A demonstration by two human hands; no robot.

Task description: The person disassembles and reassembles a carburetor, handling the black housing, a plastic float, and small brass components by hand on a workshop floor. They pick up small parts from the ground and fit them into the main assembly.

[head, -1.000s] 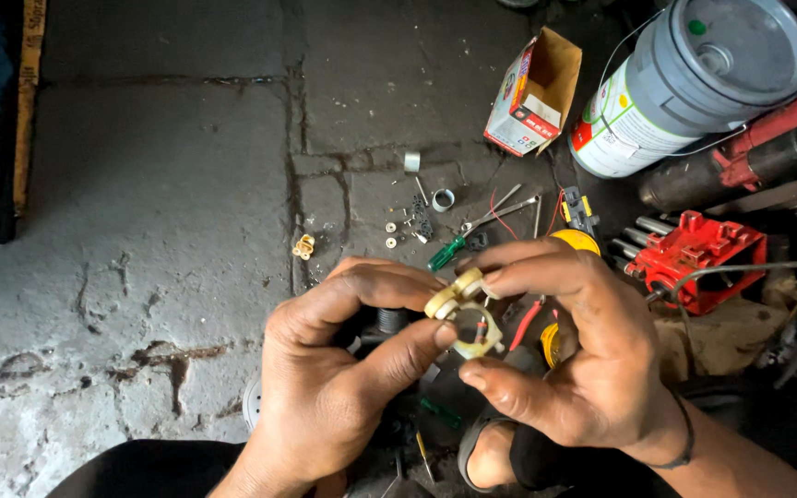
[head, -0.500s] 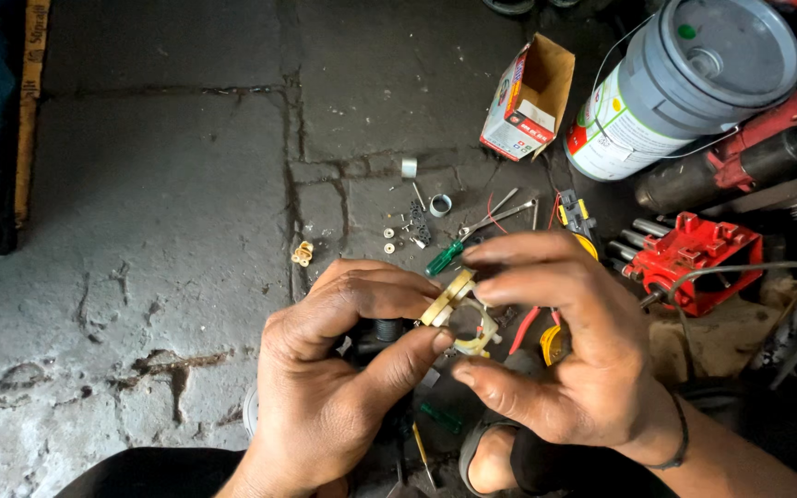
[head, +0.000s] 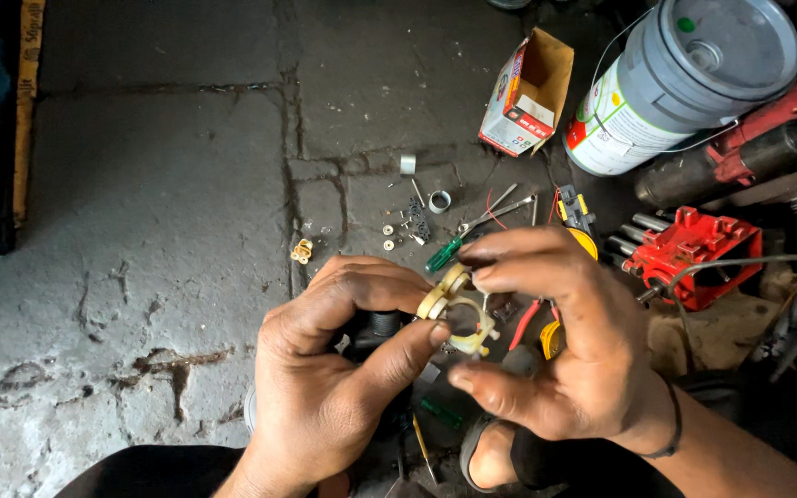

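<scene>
A small cream-coloured plastic ring part (head: pixel 458 314) with tabs is held between both hands over a stone floor. My left hand (head: pixel 334 369) pinches its left side with thumb and forefinger and also wraps a dark cylindrical piece (head: pixel 382 325) beneath. My right hand (head: pixel 555 341) grips the ring's right side, fingers above and thumb below. Most of the dark piece is hidden under the hands.
On the floor beyond lie washers and small metal rings (head: pixel 439 200), a green-handled screwdriver (head: pixel 443 255), a small cream part (head: pixel 302 250), an open cardboard box (head: pixel 528 92), a grey bucket (head: pixel 684 78) on its side and a red machine part (head: pixel 694 254). My sandalled foot (head: pixel 495 456) is below.
Both hands have stayed together on the cream ring part, with the right fingers shifting slightly over its top. The view has drifted a little.
</scene>
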